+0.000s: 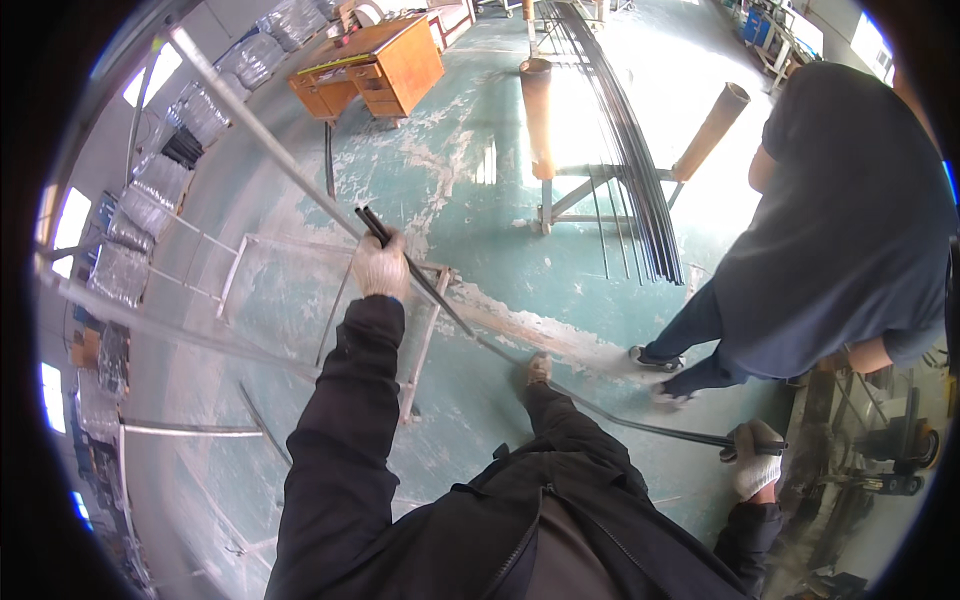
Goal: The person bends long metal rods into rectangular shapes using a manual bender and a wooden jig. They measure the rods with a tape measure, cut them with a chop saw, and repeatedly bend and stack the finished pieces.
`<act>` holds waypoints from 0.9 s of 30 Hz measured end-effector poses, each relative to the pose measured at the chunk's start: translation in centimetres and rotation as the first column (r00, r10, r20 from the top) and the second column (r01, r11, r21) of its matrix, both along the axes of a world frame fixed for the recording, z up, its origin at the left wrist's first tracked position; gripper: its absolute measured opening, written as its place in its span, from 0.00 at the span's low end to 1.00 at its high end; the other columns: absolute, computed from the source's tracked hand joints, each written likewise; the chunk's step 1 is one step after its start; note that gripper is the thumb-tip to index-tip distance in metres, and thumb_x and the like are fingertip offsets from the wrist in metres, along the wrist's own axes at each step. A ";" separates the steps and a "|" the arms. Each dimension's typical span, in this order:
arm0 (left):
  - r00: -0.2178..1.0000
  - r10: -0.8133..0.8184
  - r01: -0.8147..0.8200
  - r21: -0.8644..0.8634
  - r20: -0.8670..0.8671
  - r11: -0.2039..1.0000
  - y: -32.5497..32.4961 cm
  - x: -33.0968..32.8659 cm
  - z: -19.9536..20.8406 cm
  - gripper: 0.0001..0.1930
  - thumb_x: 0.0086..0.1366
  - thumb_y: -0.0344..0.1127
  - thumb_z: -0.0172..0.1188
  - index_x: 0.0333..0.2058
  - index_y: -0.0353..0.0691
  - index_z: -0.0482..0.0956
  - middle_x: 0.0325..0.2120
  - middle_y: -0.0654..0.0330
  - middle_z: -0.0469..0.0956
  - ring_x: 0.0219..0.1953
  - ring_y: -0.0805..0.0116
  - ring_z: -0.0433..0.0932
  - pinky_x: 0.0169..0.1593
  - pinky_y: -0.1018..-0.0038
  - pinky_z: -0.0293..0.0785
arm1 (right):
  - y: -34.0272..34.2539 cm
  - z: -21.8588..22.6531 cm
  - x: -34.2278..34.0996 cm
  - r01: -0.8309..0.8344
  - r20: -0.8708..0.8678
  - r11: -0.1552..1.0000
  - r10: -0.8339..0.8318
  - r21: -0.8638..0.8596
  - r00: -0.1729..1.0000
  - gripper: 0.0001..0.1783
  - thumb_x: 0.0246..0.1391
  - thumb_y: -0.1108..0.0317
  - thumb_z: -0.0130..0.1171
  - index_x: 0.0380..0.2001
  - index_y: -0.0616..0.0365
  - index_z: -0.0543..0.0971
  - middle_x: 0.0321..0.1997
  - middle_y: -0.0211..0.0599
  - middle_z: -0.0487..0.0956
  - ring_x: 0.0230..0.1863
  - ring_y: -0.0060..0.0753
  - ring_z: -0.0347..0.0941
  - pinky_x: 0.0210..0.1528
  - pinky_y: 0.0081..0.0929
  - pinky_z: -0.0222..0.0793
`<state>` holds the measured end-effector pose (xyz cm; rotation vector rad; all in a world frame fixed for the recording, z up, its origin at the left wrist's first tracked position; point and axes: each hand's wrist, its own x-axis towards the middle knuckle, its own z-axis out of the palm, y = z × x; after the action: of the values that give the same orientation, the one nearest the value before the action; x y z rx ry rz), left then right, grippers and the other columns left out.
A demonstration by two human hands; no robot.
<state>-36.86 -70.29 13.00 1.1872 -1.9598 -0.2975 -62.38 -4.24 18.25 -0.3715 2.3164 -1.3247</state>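
My left hand (pixel 382 268), in a pale work glove, is closed around a pair of thin black tubes (pixel 436 296) close to one end. The tube ends stick out just beyond its fingers. The tubes run slantwise across the front of my body to the right. Near their other end my right hand (pixel 755 462), gloved as well, is wrapped around them, and the tips poke out past it. My shoe (pixel 540 368) is on the floor below the tubes' middle.
A person (pixel 840 220) in dark clothes stands bent over at right, beside machinery (pixel 895 445). Ahead, a bundle of long black tubes (pixel 630 170) lies on a metal stand with brown posts (pixel 537 115). A pale metal frame (pixel 425 345) stands left; a wooden desk (pixel 395 65) is farther off.
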 end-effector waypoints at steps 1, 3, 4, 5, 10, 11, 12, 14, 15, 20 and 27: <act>0.990 0.008 0.008 0.107 -0.142 0.994 -2.3 -1.8 0.3 0.12 0.70 0.41 0.73 0.42 0.38 0.90 0.35 0.45 0.90 0.43 0.43 0.91 0.48 0.55 0.83 | -1.9 -0.3 -0.4 -0.016 -0.018 0.999 0.015 -0.038 1.000 0.14 0.77 0.72 0.56 0.35 0.68 0.82 0.31 0.39 0.84 0.26 0.29 0.83 0.30 0.28 0.82; 0.990 -0.031 0.049 0.131 -0.140 0.990 -7.8 -5.6 1.5 0.12 0.70 0.42 0.73 0.42 0.38 0.90 0.34 0.45 0.90 0.42 0.43 0.91 0.48 0.56 0.83 | -6.1 -0.9 -1.5 -0.046 -0.057 0.990 0.039 -0.134 0.998 0.14 0.76 0.73 0.56 0.35 0.70 0.82 0.32 0.41 0.86 0.26 0.29 0.84 0.30 0.28 0.83; 0.974 -0.011 0.058 0.204 -0.226 0.977 -10.6 -8.0 2.0 0.12 0.70 0.40 0.74 0.42 0.38 0.90 0.34 0.46 0.91 0.42 0.45 0.91 0.48 0.56 0.83 | -8.3 -1.0 -2.2 -0.058 -0.048 0.991 0.053 -0.124 0.997 0.13 0.74 0.75 0.56 0.34 0.71 0.83 0.34 0.44 0.87 0.29 0.29 0.85 0.32 0.29 0.82; 0.969 -0.018 0.060 0.165 -0.245 0.984 -13.4 -10.3 2.3 0.11 0.70 0.39 0.75 0.42 0.37 0.91 0.35 0.46 0.91 0.42 0.47 0.92 0.48 0.57 0.83 | -10.8 -1.2 -3.3 -0.126 -0.062 0.984 0.118 -0.129 0.991 0.13 0.73 0.75 0.57 0.33 0.71 0.84 0.33 0.45 0.88 0.29 0.31 0.85 0.33 0.30 0.81; 0.928 0.001 0.091 0.230 -0.373 0.969 -27.4 -20.5 4.8 0.09 0.69 0.35 0.76 0.41 0.35 0.91 0.33 0.50 0.91 0.37 0.57 0.90 0.46 0.60 0.82 | -22.3 -0.9 -7.0 -0.417 -0.211 0.898 0.385 -0.140 0.899 0.05 0.64 0.79 0.66 0.32 0.68 0.86 0.32 0.50 0.88 0.33 0.43 0.87 0.38 0.36 0.82; 0.926 0.010 0.085 0.232 -0.378 0.969 -29.9 -22.3 5.1 0.08 0.69 0.34 0.76 0.41 0.35 0.90 0.32 0.52 0.90 0.36 0.59 0.89 0.45 0.61 0.81 | -24.5 -0.7 -7.7 -0.484 -0.211 0.863 0.450 -0.148 0.868 0.04 0.63 0.79 0.67 0.33 0.67 0.87 0.32 0.50 0.88 0.33 0.44 0.88 0.39 0.36 0.82; 0.920 -0.069 0.124 0.120 -0.385 0.985 -32.3 -24.0 5.5 0.08 0.69 0.33 0.75 0.41 0.35 0.90 0.31 0.53 0.90 0.35 0.60 0.88 0.43 0.62 0.81 | -26.6 -0.7 -8.2 -0.498 -0.170 0.859 0.477 -0.119 0.862 0.03 0.63 0.79 0.69 0.33 0.66 0.88 0.33 0.50 0.88 0.33 0.46 0.88 0.39 0.37 0.83; 0.869 -0.138 0.212 0.106 -0.475 0.971 -36.3 -27.5 6.5 0.06 0.70 0.31 0.75 0.41 0.35 0.88 0.30 0.57 0.88 0.33 0.64 0.86 0.42 0.65 0.80 | -31.0 -0.7 -9.3 -0.518 -0.147 0.840 0.499 -0.160 0.854 0.03 0.62 0.76 0.72 0.34 0.64 0.89 0.35 0.48 0.90 0.34 0.48 0.89 0.39 0.38 0.83; 0.847 -0.199 0.256 0.051 -0.493 0.965 -38.2 -29.3 7.3 0.05 0.70 0.29 0.74 0.41 0.36 0.88 0.29 0.59 0.87 0.33 0.65 0.85 0.41 0.66 0.80 | -33.3 -0.7 -9.8 -0.518 -0.184 0.840 0.490 -0.159 0.852 0.04 0.64 0.74 0.73 0.34 0.63 0.89 0.35 0.48 0.90 0.34 0.50 0.90 0.38 0.39 0.84; 0.810 -0.232 0.368 0.158 -0.539 0.916 -47.0 -39.0 10.8 0.05 0.71 0.28 0.74 0.41 0.36 0.86 0.30 0.62 0.85 0.33 0.69 0.84 0.40 0.69 0.80 | -43.4 -0.2 -11.9 -0.502 -0.276 0.860 0.462 -0.093 0.843 0.06 0.67 0.70 0.74 0.36 0.61 0.91 0.37 0.48 0.91 0.36 0.51 0.90 0.40 0.40 0.85; 0.864 -0.300 0.345 0.043 -0.406 0.937 -63.3 -56.5 7.8 0.10 0.71 0.36 0.75 0.44 0.36 0.91 0.34 0.53 0.92 0.37 0.58 0.89 0.47 0.62 0.82 | -63.4 -5.0 -16.0 -0.420 -0.299 0.902 0.375 -0.100 0.877 0.08 0.69 0.66 0.74 0.35 0.57 0.91 0.35 0.43 0.91 0.35 0.49 0.90 0.38 0.41 0.86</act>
<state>-93.37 -133.63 20.84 0.7807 -1.7882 -0.7738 -78.42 -67.64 13.30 -1.0875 2.1775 -1.3138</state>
